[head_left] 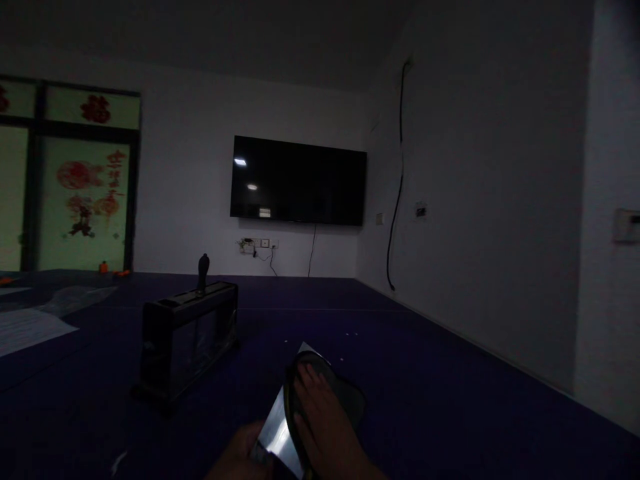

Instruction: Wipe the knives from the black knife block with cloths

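Note:
Low in the dim picture, my right hand [325, 427] lies flat, fingers stretched out, on a dark cloth [350, 397] pressed against a shiny flat metal blade [275, 430]. My left hand [240, 453] is closed around the near end of the blade at the bottom edge; only part of it shows. The blade's pale tip [306, 348] sticks out past the cloth. Just to the left, a dark knife block [185, 340] with clear sides stands on the dark blue surface [425, 373], one black handle [203, 270] rising from its top.
White sheets [25, 327] and crinkled plastic [75, 297] lie at the far left. A black television [299, 180] hangs on the back wall above sockets [257, 244]. A glass door with red decorations [83, 200] is on the left; a black cable [397, 200] runs down the right wall.

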Tool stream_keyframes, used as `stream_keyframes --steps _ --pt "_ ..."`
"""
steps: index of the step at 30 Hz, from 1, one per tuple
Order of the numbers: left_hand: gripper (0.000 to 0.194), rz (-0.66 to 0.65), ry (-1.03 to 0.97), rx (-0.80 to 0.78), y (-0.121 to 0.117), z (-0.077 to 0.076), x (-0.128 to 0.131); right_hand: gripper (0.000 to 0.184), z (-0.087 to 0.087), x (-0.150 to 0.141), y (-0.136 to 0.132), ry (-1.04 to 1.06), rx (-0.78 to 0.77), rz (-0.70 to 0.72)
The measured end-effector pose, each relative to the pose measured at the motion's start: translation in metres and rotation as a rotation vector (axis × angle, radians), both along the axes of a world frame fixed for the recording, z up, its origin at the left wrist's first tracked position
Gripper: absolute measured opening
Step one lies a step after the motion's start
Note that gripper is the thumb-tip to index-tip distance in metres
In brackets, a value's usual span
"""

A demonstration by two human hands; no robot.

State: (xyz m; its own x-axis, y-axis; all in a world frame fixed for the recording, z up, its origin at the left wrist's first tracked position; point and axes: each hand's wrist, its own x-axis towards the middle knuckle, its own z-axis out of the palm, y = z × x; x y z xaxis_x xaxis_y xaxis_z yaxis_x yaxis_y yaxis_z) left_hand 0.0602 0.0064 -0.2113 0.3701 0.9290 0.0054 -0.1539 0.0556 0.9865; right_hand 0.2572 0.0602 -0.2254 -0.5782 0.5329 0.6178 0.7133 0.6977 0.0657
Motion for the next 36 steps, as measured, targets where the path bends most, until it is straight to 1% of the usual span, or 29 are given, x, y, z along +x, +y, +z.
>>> stream_keyframes --steps 2,6,8,10,12,17,24,27,31,34,36 --pt "0.043 -0.003 0.009 0.004 0.008 -0.012 -0.001 0.054 0.001 0.000 -0.001 -0.016 -0.011 0.015" --pt "0.036 0.074 -0.016 0.060 0.027 -0.038 0.001 0.052 0.007 0.000 -0.006 -0.057 -0.045 0.058" --pt "0.035 0.047 -0.030 0.075 0.034 -0.048 0.002 0.052 0.012 -0.001 -0.009 -0.089 -0.070 0.083" --pt "0.037 0.014 -0.043 0.089 0.039 -0.052 0.001 0.052 0.016 -0.001 -0.012 -0.116 -0.092 0.111" --pt "0.038 0.020 -0.054 0.103 0.041 -0.052 0.001 0.051 0.018 -0.002 -0.014 -0.126 -0.108 0.137" --pt "0.039 0.088 -0.008 0.059 0.040 -0.049 0.002 0.052 0.022 -0.004 -0.017 -0.151 -0.119 0.192" --pt "0.038 0.118 -0.025 0.034 0.037 -0.048 0.000 0.047 0.027 -0.008 -0.019 -0.216 -0.098 0.239" --pt "0.040 0.112 0.000 0.032 0.037 -0.050 -0.003 0.045 0.022 -0.010 -0.015 -0.241 -0.041 0.251" --pt "0.033 0.135 -0.019 0.014 0.038 -0.052 -0.004 0.040 0.012 -0.013 -0.007 -0.260 0.077 0.273" --pt "0.038 0.154 -0.031 -0.011 0.037 -0.051 -0.003 0.037 0.005 -0.015 -0.002 -0.264 0.139 0.288" --pt "0.042 0.191 -0.036 -0.013 0.035 -0.048 -0.001 0.037 0.003 -0.016 -0.001 -0.264 0.159 0.297"
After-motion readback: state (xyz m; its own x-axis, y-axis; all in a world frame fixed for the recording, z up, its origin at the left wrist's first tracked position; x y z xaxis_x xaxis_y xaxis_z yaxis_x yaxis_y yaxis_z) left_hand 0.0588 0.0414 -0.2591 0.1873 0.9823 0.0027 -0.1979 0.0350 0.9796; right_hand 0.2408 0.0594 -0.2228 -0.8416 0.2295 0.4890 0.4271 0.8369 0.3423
